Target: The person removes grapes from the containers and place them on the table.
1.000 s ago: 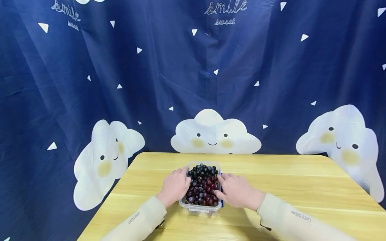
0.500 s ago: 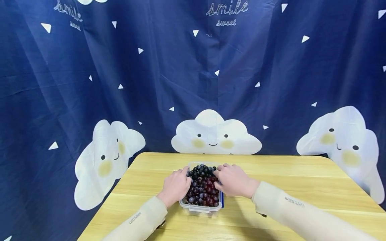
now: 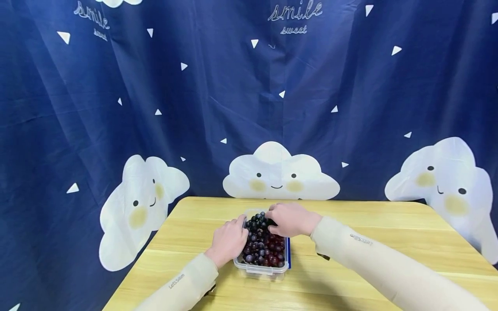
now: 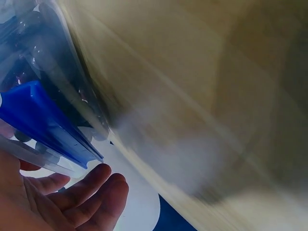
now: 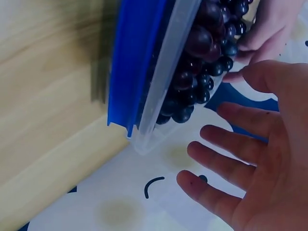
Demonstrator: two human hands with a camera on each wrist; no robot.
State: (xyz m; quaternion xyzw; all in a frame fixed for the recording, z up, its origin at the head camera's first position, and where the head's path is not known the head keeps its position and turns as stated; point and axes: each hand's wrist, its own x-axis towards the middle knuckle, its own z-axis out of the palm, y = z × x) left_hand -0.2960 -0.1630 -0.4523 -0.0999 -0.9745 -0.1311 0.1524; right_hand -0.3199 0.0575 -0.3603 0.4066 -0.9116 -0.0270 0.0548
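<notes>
With right hand loosely spread, gripping nothing, over grapes inside clear container; with left hand relaxed at its rim. Probably slippery, soft-skinned, easily bruised; best pinched lightly, 1 at a time.

Smooth clear plastic rectangular box, glossy blue plastic clip
Shiny round dark grapes; smooth yellow wood-grain tabletop

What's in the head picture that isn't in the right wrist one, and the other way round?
Only the head view: cream sleeves with printed letters, white cursive "smile" writing on navy cloth.
Only the right wrist view: the palm of the right hand.
Both: that hand, the left hand, clear plastic box, dark round grapes, blue plastic clip, pale wooden table, navy cloth.
</notes>
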